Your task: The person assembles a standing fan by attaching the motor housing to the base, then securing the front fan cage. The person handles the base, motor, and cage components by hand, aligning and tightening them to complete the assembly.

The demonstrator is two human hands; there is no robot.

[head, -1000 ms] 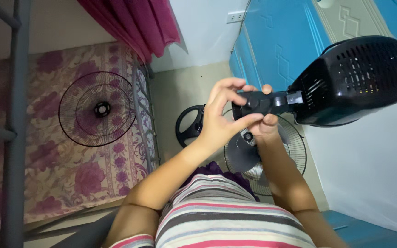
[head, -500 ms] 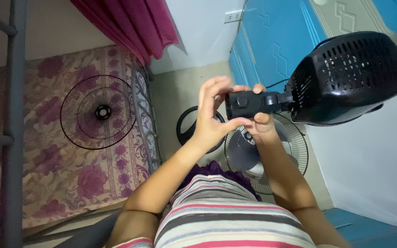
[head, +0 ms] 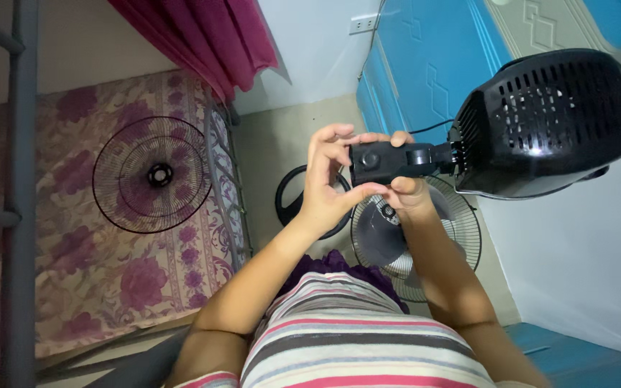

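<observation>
While you hold the black fan motor (head: 548, 118) up by its neck (head: 389, 162), your right hand (head: 405, 192) pinches it from below and your left hand (head: 328, 183) curls around its end; keep that support firm above the floor.

matt black plastic motor housing (head: 548, 118), wire grille (head: 151, 174)
</observation>
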